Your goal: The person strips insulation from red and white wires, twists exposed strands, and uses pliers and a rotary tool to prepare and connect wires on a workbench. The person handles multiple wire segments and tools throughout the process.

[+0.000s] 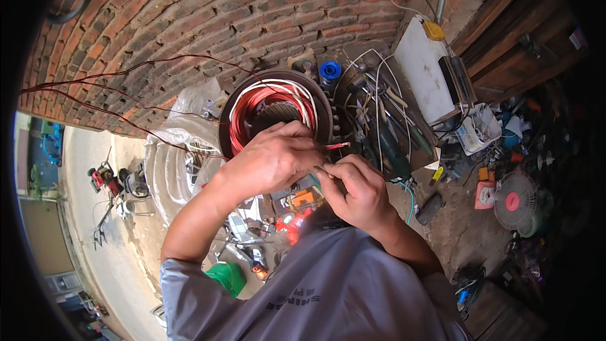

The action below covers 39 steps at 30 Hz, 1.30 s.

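In front of me stands a round dark motor stator housing [324, 109], with a ring of red copper windings [238, 127] and white cord inside it. My left hand [278, 156] is closed over the near rim, its fingers curled round a red wire [339, 146] whose pale tip pokes out to the right. Just beside it, my right hand [358, 191] is closed in a pinch near the left fingertips. Something thin and dark shows at that pinch, too small to name. Long dark-red wires [158, 60] run from the stator off to the left.
A brick wall [252, 19] rises behind the stator. Crumpled clear plastic [183, 132] lies at its left, a blue spool [329, 71] behind it. To the right are hand tools [391, 110], a white board [426, 66] and a fan [515, 201]. Clutter covers the ground below.
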Tool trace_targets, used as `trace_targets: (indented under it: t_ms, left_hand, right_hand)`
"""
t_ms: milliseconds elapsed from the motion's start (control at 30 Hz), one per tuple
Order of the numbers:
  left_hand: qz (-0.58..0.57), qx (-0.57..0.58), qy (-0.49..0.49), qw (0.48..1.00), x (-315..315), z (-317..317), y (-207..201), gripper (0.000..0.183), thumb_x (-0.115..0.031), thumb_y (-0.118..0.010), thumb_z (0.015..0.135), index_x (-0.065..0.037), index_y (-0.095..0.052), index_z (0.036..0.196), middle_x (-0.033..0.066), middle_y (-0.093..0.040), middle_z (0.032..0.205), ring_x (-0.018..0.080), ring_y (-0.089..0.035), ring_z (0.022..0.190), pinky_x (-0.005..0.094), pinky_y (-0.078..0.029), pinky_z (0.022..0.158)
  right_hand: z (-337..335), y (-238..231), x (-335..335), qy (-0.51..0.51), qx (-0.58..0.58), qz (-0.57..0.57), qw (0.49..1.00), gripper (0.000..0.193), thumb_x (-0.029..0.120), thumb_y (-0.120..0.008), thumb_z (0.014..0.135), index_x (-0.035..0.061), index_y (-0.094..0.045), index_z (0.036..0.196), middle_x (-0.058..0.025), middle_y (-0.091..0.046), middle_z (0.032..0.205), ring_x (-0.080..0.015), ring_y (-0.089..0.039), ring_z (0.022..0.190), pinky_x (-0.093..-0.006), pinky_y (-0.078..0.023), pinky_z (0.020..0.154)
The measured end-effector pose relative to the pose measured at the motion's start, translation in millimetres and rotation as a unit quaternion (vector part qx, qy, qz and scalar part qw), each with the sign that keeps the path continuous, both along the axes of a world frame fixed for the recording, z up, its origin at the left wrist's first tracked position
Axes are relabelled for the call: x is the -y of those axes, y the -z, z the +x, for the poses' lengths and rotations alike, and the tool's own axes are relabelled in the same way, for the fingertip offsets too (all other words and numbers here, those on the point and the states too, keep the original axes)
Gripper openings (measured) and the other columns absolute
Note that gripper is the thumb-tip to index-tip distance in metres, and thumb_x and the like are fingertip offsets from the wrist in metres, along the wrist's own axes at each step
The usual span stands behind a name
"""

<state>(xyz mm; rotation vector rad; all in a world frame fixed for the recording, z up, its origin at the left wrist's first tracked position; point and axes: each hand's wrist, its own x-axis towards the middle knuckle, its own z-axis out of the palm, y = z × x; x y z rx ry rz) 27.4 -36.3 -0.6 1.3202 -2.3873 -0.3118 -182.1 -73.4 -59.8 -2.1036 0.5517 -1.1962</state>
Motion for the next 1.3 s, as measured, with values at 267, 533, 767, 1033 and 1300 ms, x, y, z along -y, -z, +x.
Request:
trace_targets:
  t_ms: [267,533,767,1033,1300]
  left_hand:
    - [-0.014,0.026,-0.016,0.999,-2,1,2,0.023,-0.014,-0.074,0.075,-0.008,-0.076,0.097,0.0013,-0.075,0.101,0.024,-0.066,0.102,0.0351,-0.057,0.091]
    - [-0.002,0.062,-0.034,0.997,-11,0,-1,0.028,-0.005,-0.079,0.071,-0.005,-0.078,0.099,0.0051,-0.078,0.106,0.0272,-0.07,0.111,0.0387,-0.061,0.092]
    - [0.051,0.011,-0.076,0.996,-12,-1,-3,0.029,-0.005,-0.081,0.073,-0.006,-0.079,0.103,0.0064,-0.078,0.103,0.0288,-0.069,0.11,0.0405,-0.059,0.094]
    - [0.126,-0.083,-0.108,0.983,-13,-14,-13,0.036,-0.028,-0.09,0.078,-0.007,-0.078,0.104,0.0055,-0.077,0.108,0.0297,-0.067,0.108,0.0414,-0.055,0.093]
    - [0.142,-0.179,-0.235,0.945,0,-35,-3,0.026,-0.013,-0.082,0.091,0.002,-0.075,0.111,0.0148,-0.077,0.103,0.0319,-0.075,0.092,0.0394,-0.059,0.08]
  right_hand:
    - [0,-4,7,-0.024,-0.043,-0.071,0.996,0.011,0.007,-0.08,0.085,0.0031,-0.07,0.09,-0.0092,-0.061,0.076,-0.0277,-0.063,0.068,-0.0394,-0.053,0.061]
    - [2,-28,22,-0.101,-0.113,-0.134,0.979,0.017,0.01,-0.078,0.085,0.0049,-0.064,0.075,-0.0093,-0.061,0.07,-0.0257,-0.065,0.064,-0.0382,-0.053,0.058]
    - [5,-8,9,-0.071,-0.013,0.005,0.997,0.014,0.012,-0.082,0.087,0.0022,-0.072,0.089,-0.0106,-0.065,0.072,-0.0297,-0.067,0.063,-0.0397,-0.053,0.056]
    - [-45,20,42,-0.062,0.035,0.15,0.986,0.018,0.0,-0.08,0.09,-0.0029,-0.073,0.106,-0.014,-0.073,0.088,-0.0214,-0.072,0.072,-0.0318,-0.055,0.062]
    - [-21,17,75,-0.126,0.034,-0.022,0.991,0.029,-0.007,-0.081,0.083,-0.0018,-0.07,0.109,-0.0162,-0.073,0.098,-0.0276,-0.073,0.08,-0.036,-0.059,0.071]
